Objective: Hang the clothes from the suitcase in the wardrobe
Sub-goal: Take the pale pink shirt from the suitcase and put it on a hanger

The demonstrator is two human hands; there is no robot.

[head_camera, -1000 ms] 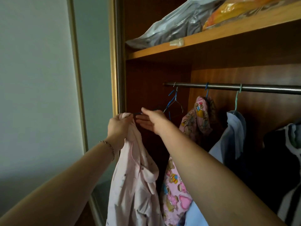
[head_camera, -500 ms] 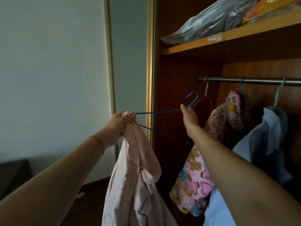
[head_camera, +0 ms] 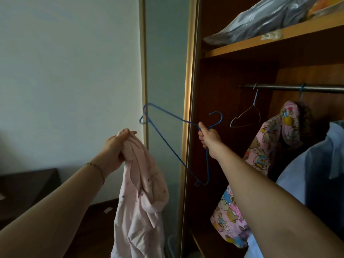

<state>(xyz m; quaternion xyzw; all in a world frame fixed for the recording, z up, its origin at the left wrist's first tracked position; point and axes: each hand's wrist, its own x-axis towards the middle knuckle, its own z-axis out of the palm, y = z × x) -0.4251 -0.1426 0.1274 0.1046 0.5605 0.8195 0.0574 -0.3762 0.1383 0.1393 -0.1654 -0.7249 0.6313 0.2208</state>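
We see the pale pink garment [head_camera: 138, 194] bunched at its top in our left hand [head_camera: 115, 148], whose fingers [head_camera: 125, 132] curl round the cloth, so it hangs limp in front of the wardrobe's sliding door [head_camera: 163, 71]. Our right hand [head_camera: 208, 135] grips a blue wire hanger [head_camera: 167, 144] just below its hook, fingers closed on the wire, the frame tilted out toward the garment without touching it. Inside the wardrobe, a metal rail [head_camera: 290, 88] carries an empty wire hanger [head_camera: 245, 116], a pink cartoon-print garment [head_camera: 260, 157] and a light blue shirt [head_camera: 312, 164]. Above, a shelf [head_camera: 260, 41] holds a grey plastic bag [head_camera: 260, 19].
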